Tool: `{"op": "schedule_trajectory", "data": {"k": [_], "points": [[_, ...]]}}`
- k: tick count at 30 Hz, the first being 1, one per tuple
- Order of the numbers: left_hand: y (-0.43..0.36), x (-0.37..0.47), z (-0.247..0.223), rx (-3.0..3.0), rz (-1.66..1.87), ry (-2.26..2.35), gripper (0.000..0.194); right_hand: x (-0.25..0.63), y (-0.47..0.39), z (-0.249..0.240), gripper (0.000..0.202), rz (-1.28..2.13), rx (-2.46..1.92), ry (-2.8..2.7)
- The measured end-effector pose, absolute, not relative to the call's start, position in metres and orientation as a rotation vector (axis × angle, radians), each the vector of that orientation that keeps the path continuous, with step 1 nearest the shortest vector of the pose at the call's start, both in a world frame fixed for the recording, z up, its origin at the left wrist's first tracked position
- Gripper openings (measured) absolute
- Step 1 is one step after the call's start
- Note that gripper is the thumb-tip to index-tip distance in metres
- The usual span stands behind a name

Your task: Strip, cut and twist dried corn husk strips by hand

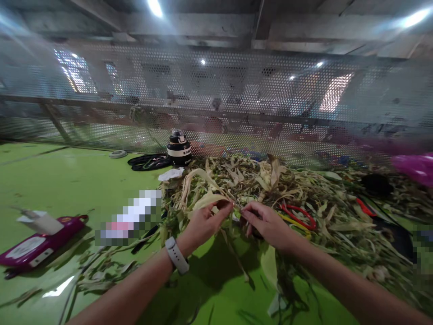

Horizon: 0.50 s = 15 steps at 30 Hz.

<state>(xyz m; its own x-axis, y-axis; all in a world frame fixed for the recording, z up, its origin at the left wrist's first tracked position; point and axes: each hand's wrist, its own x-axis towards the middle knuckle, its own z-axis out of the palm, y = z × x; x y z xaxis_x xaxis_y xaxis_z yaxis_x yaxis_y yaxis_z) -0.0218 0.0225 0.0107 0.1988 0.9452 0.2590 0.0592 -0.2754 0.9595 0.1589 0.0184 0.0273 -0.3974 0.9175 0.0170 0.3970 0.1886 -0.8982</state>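
Near the middle of the head view, my left hand (206, 222) is closed, thumb and fingers pinched at the end of a pale leaf strip (210, 199). A white watch band circles that wrist. Just to its right, my right hand (265, 222) has its fingers drawn together, with the fingertips close to the left ones; what they pinch is too small to name. A heap of dry leaf strips (237, 174) lies behind and around both hands. Red-handled scissors (306, 215) rest in the heap, right of my right hand.
On the green table (94, 180) stands a black bottle (179, 151), beside a black pouch (147, 161) and white tissue (171, 174). A purple power strip (43, 248) with a white plug lies at left. A perforated screen (216, 95) rises behind. Purple plastic (414, 168) is at right.
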Motion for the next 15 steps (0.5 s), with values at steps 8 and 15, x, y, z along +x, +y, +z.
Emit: {"op": "schedule_trajectory", "data": {"k": [8,15], "points": [[0.0179,-0.0155,0.0154,1.216,1.079,0.814,0.033,0.1613,0.0207,0.0204,0.017,1.277,-1.176,-1.892],[0.0200,-0.0139,0.0110,1.186,1.137,0.824,0.024,0.1643,0.0208,0.0243,0.024,1.134,-1.181,-2.076]]}}
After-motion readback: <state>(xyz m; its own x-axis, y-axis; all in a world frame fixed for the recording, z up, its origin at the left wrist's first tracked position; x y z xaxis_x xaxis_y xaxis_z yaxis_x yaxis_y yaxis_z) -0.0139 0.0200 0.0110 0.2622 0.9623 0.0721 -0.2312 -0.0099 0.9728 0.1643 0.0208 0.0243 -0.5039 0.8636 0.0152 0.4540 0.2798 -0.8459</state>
